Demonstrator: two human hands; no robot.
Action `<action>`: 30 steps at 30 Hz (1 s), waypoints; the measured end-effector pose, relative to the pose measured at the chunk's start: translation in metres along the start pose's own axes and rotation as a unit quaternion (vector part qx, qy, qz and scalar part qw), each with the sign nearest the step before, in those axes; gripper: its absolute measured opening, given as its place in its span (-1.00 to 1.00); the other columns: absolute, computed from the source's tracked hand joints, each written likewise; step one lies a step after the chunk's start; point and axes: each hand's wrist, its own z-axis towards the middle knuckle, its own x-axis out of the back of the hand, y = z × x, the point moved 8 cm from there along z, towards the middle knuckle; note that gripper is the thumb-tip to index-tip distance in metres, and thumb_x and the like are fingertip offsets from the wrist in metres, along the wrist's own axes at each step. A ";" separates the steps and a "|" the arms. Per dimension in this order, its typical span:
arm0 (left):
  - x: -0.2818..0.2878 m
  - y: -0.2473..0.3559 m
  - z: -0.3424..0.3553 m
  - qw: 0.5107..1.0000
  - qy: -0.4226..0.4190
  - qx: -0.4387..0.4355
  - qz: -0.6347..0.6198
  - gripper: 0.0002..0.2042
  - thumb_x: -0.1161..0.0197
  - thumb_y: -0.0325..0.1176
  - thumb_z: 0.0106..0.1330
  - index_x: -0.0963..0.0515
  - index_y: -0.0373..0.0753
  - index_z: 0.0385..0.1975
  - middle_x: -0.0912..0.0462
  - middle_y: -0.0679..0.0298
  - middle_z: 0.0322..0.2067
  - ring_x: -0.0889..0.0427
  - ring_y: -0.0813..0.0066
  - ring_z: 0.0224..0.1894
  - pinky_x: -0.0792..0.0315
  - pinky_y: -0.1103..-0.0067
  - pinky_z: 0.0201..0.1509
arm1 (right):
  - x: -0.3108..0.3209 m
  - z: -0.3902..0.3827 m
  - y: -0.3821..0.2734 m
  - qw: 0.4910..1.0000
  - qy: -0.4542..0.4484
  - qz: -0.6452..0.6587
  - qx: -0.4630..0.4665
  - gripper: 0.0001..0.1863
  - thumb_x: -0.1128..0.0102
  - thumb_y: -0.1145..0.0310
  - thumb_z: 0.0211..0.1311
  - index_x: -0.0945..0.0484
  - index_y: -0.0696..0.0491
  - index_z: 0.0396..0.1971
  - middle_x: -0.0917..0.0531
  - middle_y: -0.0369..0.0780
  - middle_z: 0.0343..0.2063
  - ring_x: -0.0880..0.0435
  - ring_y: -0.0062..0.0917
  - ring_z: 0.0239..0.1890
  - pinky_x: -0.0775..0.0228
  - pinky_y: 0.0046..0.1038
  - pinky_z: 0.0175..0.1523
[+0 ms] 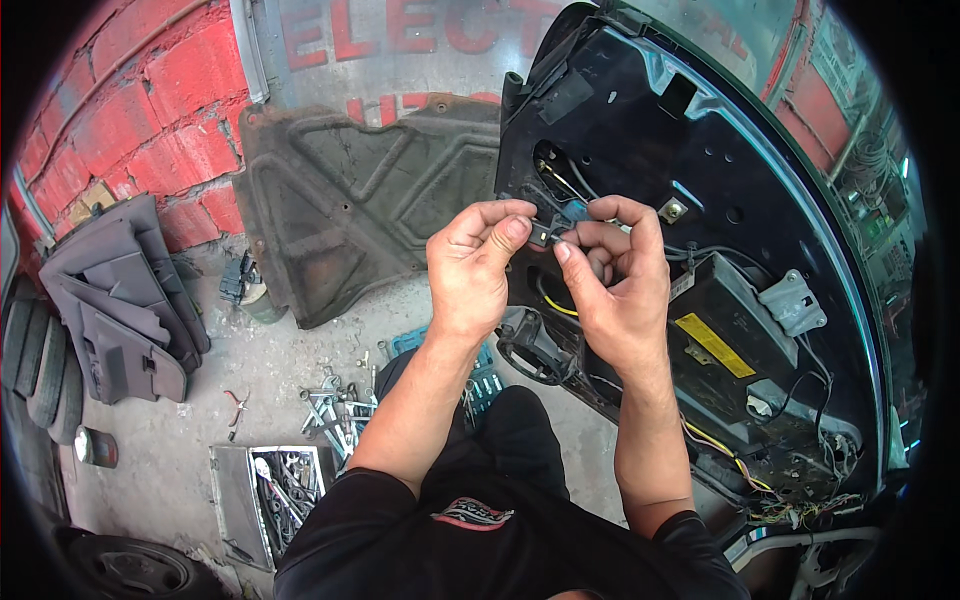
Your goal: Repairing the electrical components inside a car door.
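Note:
Between my hands, in front of a dark stripped panel [640, 130] that looks like a car door, is a small black plastic part resembling an electrical connector [543, 233]. My left hand [472, 275] pinches its left end between thumb and forefinger. From the other side, my right hand [622, 295] grips it with thumb and bent fingers, which hide part of it. Just behind the fingertips a bit of blue plastic [576, 210] shows. Cables run out of an opening in the panel, and a yellow wire [556, 302] curves below my hands.
A black box with a yellow label [715, 345] is on the panel; loose wires [800, 508] hang low. A moulded dark liner [340, 200] leans behind. Trim panels [125, 300] and tyres [45, 370] stand left. Wrenches [335, 405], pliers [237, 412] and a toolbox [235, 500] lie on the floor.

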 end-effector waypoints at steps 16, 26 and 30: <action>-0.004 0.003 0.000 0.995 -0.094 0.009 0.035 -0.69 -0.42 -0.49 0.46 -0.63 -0.46 0.12 -0.76 0.11 0.01 -0.75 0.49 -0.06 -0.66 0.55 0.05 | 0.001 -0.011 -0.021 0.963 0.034 -0.148 0.225 -0.88 -0.50 0.50 0.22 -0.74 0.11 -0.27 -0.75 -0.22 -0.35 -0.68 -0.33 -0.36 -0.51 -0.32 -0.24; -0.017 0.016 -0.004 0.980 -0.119 -0.061 0.147 -0.76 -0.42 -0.58 0.43 -0.65 -0.47 0.04 -0.70 0.21 -0.08 -0.70 0.55 -0.10 -0.60 0.63 0.04 | 0.000 -0.012 -0.014 0.967 0.062 -0.143 0.199 -0.90 -0.46 0.55 0.27 -0.69 0.15 -0.28 -0.75 -0.20 -0.37 -0.67 -0.33 -0.37 -0.50 -0.34 -0.25; -0.024 0.025 -0.011 0.991 -0.099 -0.056 0.076 -0.71 -0.46 -0.65 0.35 -0.64 -0.48 0.04 -0.68 0.22 -0.07 -0.68 0.55 -0.08 -0.59 0.60 0.06 | 0.003 -0.012 -0.010 0.983 0.054 -0.100 0.146 -0.93 -0.43 0.55 0.33 -0.68 0.17 -0.26 -0.75 -0.18 -0.36 -0.69 -0.34 -0.37 -0.51 -0.36 -0.23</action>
